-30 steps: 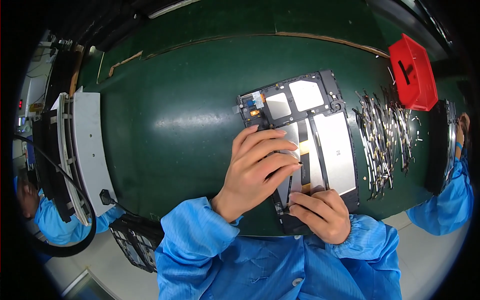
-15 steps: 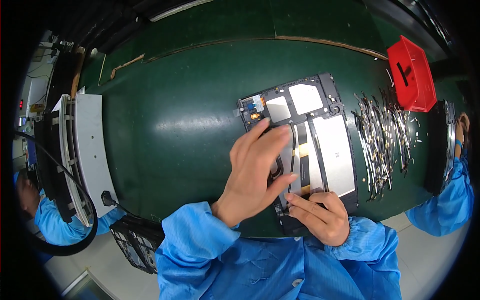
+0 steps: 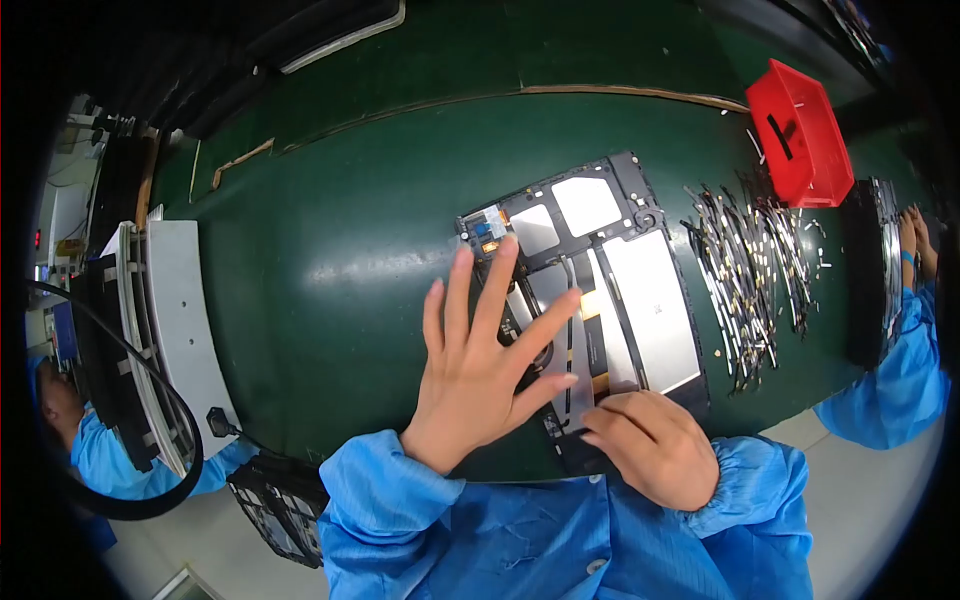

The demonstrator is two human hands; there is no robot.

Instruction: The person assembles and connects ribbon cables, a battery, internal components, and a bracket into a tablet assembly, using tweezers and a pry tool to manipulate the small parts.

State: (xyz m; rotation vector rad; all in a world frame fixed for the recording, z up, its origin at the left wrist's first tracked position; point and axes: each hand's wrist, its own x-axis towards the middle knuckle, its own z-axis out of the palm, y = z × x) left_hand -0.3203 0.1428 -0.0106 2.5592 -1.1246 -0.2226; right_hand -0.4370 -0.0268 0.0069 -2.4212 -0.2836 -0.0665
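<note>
An opened tablet-like device (image 3: 655, 320) with a black frame and silver plates lies tilted on the green bench. Thin black cable strips (image 3: 617, 300) run along its length, and a small orange-and-blue board part sits at its upper left corner. Over the device's left side, my left hand (image 3: 470, 365) is open, fingers spread, the fingertips near that corner and the nearest strip. By the lower end of the strips, my right hand (image 3: 655, 445) has its fingers curled together. Whatever lies between those fingertips is hidden.
Many loose thin strips (image 3: 735, 290) are heaped right of the device, below a red bin (image 3: 800, 135). White panels (image 3: 185, 330) stand at the left with a black cable (image 3: 150, 345) curving past. Black frames (image 3: 275, 510) sit lower left. Co-workers in blue sleeves (image 3: 890, 380) are on both sides.
My left hand has moved left relative to the device, its fingers spreading wider. My right hand's extended fingers have curled in at the lower edge. The whole view has shifted slightly.
</note>
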